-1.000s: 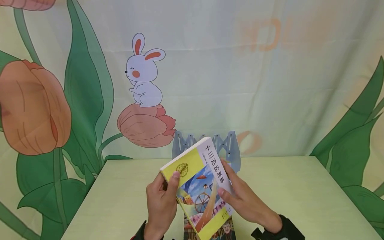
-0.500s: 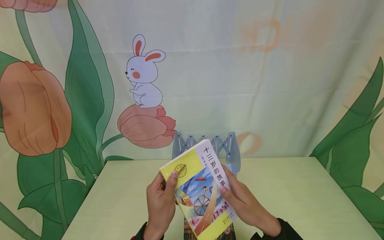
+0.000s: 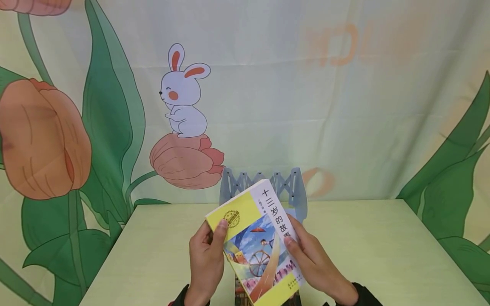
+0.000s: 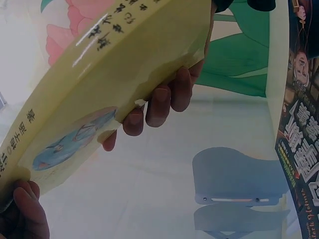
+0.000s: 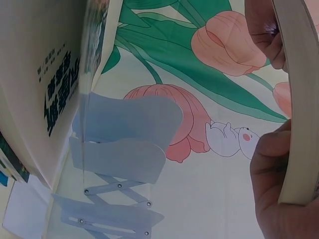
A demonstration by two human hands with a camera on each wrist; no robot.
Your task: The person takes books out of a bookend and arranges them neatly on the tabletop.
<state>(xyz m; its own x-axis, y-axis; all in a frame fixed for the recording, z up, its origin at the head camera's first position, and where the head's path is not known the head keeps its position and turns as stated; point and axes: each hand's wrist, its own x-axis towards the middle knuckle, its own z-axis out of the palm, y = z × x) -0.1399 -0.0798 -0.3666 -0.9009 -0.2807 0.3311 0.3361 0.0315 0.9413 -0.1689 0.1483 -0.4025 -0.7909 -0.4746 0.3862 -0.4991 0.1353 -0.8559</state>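
A paperback book (image 3: 256, 250) with a yellow, white and blue illustrated cover is held tilted in front of me, cover facing up. My left hand (image 3: 206, 259) grips its left edge, thumb lying on the cover near a round gold seal. On the opposite edge my right hand (image 3: 314, 259) holds it, thumb pressed over the white title strip. The yellow outer side of this book (image 4: 109, 64) shows in the left wrist view, with fingers around its edge. Its pale page block (image 5: 304, 114) appears at the right of the right wrist view.
Behind the held book stands a blue-grey expanding book rack (image 3: 300, 193) at the table's (image 3: 367, 246) back. A dark-covered book (image 4: 304, 134) lies below the held one, partly hidden by it in the head view. A printed rabbit-and-tulip curtain (image 3: 268, 106) hangs behind the table.
The held book has dropped slightly toward me. My right thumb has shifted up along the title strip and now covers part of its last character. The left hand barely moved.
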